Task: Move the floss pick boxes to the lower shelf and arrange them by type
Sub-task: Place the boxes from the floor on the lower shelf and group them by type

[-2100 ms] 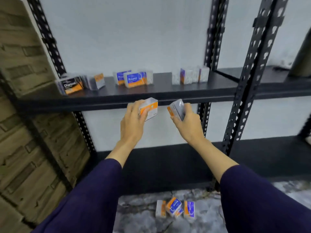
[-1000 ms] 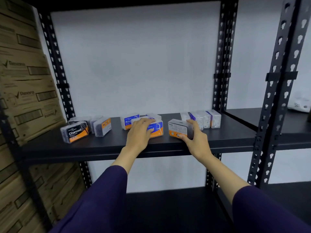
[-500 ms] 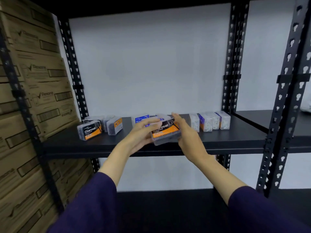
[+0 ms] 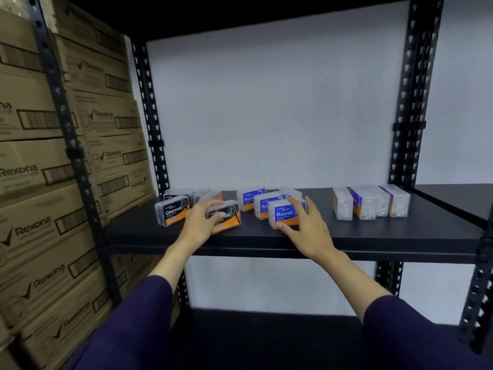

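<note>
Head view: your left hand (image 4: 198, 222) has its grip curled over a Charcoal box (image 4: 226, 218) resting on the black shelf (image 4: 373, 236), just right of another Charcoal box (image 4: 173, 211). Your right hand (image 4: 309, 231) is spread loose, fingers touching the front Round box (image 4: 284, 214), with more Round boxes (image 4: 262, 202) just behind. Three clear boxes (image 4: 370, 201) stand apart at right. Cardboard cartons (image 4: 40, 182) stack left.
</note>
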A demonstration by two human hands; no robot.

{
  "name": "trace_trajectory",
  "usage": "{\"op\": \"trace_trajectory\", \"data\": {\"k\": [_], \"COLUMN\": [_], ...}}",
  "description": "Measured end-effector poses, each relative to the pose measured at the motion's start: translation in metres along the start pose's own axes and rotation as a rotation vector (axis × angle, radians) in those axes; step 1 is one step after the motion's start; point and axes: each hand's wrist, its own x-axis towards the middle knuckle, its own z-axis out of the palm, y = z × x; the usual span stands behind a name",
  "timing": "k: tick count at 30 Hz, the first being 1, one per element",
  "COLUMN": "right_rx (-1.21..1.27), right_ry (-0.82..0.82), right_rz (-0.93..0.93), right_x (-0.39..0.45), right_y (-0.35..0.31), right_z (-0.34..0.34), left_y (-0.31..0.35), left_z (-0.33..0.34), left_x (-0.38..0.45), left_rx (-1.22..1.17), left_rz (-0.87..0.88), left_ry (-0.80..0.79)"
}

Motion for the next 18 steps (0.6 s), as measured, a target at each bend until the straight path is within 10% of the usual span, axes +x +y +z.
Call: {"op": "trace_trajectory", "data": {"k": [6, 18], "right_rx": [-0.083, -0.141], "right_ry": [0.016, 0.007], "right_rz": [0.029, 0.018], "right_x": [0.011, 0.012], "right_y": [0.004, 0.009], "right_z": [0.008, 0.007], "left_y": [-0.012, -0.04], "left_z": [0.024, 0.016], "left_x": [0.006, 0.022], "left_rx": [0.62, 0.62], "left_rz": [-0.058, -0.308], "left_ry": [0.162, 0.182]}}
